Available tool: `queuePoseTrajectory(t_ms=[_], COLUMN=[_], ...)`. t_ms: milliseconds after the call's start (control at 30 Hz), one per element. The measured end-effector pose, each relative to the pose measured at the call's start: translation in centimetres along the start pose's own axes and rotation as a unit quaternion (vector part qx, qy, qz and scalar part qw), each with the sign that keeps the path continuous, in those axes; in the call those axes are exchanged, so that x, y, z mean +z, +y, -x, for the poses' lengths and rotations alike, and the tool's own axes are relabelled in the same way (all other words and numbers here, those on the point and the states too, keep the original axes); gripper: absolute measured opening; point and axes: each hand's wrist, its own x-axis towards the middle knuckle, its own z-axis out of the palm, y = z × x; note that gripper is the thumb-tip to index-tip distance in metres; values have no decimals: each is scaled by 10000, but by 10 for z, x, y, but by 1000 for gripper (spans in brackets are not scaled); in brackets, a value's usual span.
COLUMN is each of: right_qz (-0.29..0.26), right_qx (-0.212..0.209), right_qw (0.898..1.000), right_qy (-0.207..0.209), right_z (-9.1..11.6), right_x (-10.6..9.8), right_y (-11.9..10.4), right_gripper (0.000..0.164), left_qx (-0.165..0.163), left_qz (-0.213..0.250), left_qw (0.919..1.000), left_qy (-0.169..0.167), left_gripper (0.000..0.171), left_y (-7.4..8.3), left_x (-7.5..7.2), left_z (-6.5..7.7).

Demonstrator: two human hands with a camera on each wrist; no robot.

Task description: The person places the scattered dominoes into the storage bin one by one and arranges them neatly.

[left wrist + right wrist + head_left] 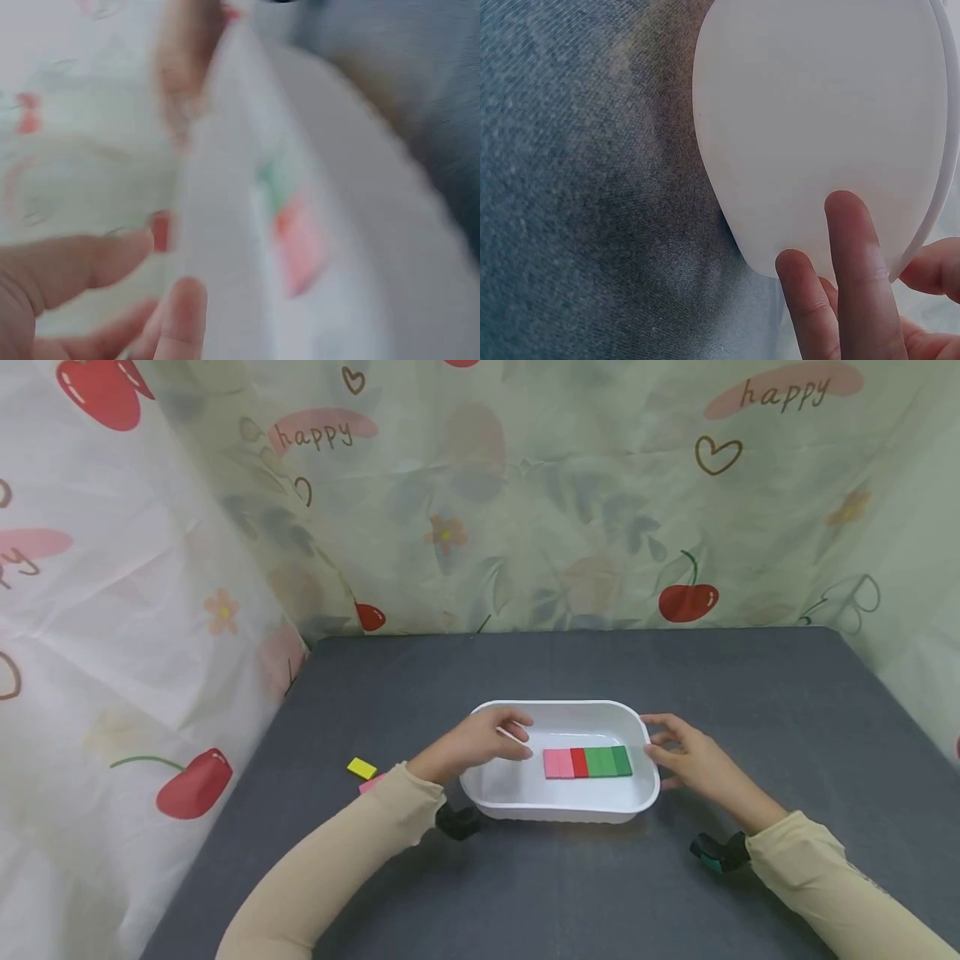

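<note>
A white plastic tray (555,817) stands on the dark table. Inside lies a row of several flat rectangular blocks (588,762), pink, red and green, side by side. Above the tray's left part is my left hand (487,743), fingers bent and apart, nothing between thumb and fingertips. The left wrist view shows its thumb (112,259) spread from the fingers, beside the blurred tray. My right hand (686,756) holds the tray's right end at the rim. Two of its fingers (859,255) lie along the outer wall, another digit at the rim.
A yellow block (362,767) lies on the table (555,885) left of the tray. Near it a pink block (371,783) is partly hidden by the left sleeve (352,852). Printed cloth (525,502) hangs behind and at both sides.
</note>
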Motion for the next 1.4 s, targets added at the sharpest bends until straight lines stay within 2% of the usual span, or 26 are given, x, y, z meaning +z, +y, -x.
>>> queuePoseTrajectory(t_ms=[167,300,467,633,733,867,1033,1267,1400], right_qz=[61,81,83,125,113,93,67,84,100], right_qx=[0,29,60,15,-15,1,65,10,23], right_qw=[10000,10000,9999,9999,9999,10000,9999,10000,9999], right_qy=[3,-2,33,-3,-9,-25,-35,6,22], right_z=[0,0,-1,0,1,1,-1,0,0], right_x=[0,-1,0,-1,-1,0,0,0,0], right_y=[0,1,2,2,1,1,2,2,1], right_gripper=[58,58,57,57,58,58,58,57,57], left_qx=[434,716,714,687,626,518,68,-620,-712], left_qz=[497,428,245,132,108,94,-83,-152,-71], left_qw=[9977,9956,9935,9923,9938,9970,9994,9967,9964], left_qy=[130,435,850,1027,909,560,316,493,455], left_gripper=[46,49,52,54,55,55,52,49,49], left_y=[3,-5,-23,-54,-79,-114,-149,-171,-172], left_x=[-43,-75,-109,-130,-134,-134,-129,-123,-120], left_z=[31,59,91,110,115,118,120,124,125])
